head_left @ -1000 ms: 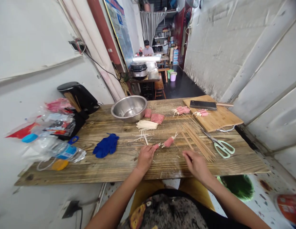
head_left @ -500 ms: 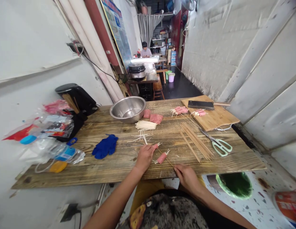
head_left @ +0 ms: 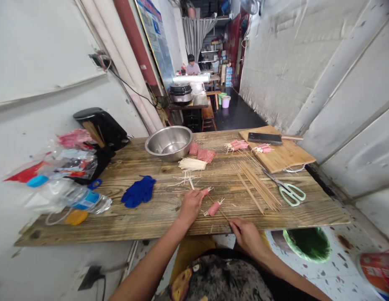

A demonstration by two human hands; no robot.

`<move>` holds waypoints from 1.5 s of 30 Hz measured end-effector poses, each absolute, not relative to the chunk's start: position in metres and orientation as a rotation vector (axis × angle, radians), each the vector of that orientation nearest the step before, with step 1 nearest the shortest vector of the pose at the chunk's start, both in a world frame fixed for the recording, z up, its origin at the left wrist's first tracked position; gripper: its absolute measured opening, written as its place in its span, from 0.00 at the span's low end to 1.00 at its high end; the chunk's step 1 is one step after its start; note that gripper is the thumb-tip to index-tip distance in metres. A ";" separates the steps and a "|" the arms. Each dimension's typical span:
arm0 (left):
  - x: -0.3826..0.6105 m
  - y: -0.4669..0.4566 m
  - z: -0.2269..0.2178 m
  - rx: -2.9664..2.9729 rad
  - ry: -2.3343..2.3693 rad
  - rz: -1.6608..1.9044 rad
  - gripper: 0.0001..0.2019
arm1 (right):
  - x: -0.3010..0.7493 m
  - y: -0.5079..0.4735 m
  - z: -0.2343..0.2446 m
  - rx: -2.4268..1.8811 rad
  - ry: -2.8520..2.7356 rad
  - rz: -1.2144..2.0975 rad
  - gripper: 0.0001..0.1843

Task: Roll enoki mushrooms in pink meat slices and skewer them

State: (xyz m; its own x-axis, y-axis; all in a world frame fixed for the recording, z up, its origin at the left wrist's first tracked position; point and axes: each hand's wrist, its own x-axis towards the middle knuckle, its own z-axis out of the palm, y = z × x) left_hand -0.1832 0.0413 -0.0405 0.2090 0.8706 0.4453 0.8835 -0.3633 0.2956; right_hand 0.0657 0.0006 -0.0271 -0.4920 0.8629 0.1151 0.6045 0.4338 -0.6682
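Observation:
My left hand [head_left: 190, 206] rests on the wooden table [head_left: 150, 211], fingers closed on a small pink meat roll [head_left: 206, 192] stuffed with white strands. My right hand [head_left: 246, 234] sits at the table's near edge, pinching the end of a thin bamboo skewer [head_left: 222, 213]. That skewer runs through a second pink meat roll [head_left: 213, 207] lying between my hands. A loose pile of bamboo skewers [head_left: 256, 185] lies to the right. A bundle of white strands [head_left: 192, 164] and flat meat slices [head_left: 206, 155] lie farther back.
A steel bowl [head_left: 169, 143], blue gloves [head_left: 138, 191], plastic bottles and bags [head_left: 69, 196] sit at left. Green-handled scissors [head_left: 288, 192], a cutting board [head_left: 277, 152] with a cleaver [head_left: 265, 137] and finished rolls [head_left: 239, 145] are at right. A green bin [head_left: 309, 242] stands below. A person sits far back.
My right hand drew back from the skewer pile to the table's near edge, pulling a skewer with the meat roll on it toward me. My left hand stayed put.

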 end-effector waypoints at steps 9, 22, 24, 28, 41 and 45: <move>-0.182 0.040 -0.038 -2.418 -1.743 -0.885 0.14 | 0.062 0.001 -0.028 -1.254 -2.267 0.761 0.18; -0.183 0.041 -0.036 -2.447 -1.759 -0.914 0.15 | 0.053 0.002 -0.017 -1.406 -2.366 0.766 0.18; -0.183 0.040 -0.035 -2.456 -1.769 -0.900 0.16 | 0.051 0.003 -0.014 -1.422 -2.388 0.760 0.18; -0.184 0.040 -0.036 -2.472 -1.783 -0.921 0.16 | 0.049 0.006 -0.012 -1.434 -2.408 0.784 0.18; -0.187 0.043 -0.040 -2.524 -1.730 -1.028 0.16 | 0.036 0.015 -0.012 -1.489 -2.452 0.769 0.18; -0.188 0.043 -0.039 -2.535 -1.741 -1.042 0.16 | 0.033 0.021 -0.014 -1.451 -2.447 0.765 0.17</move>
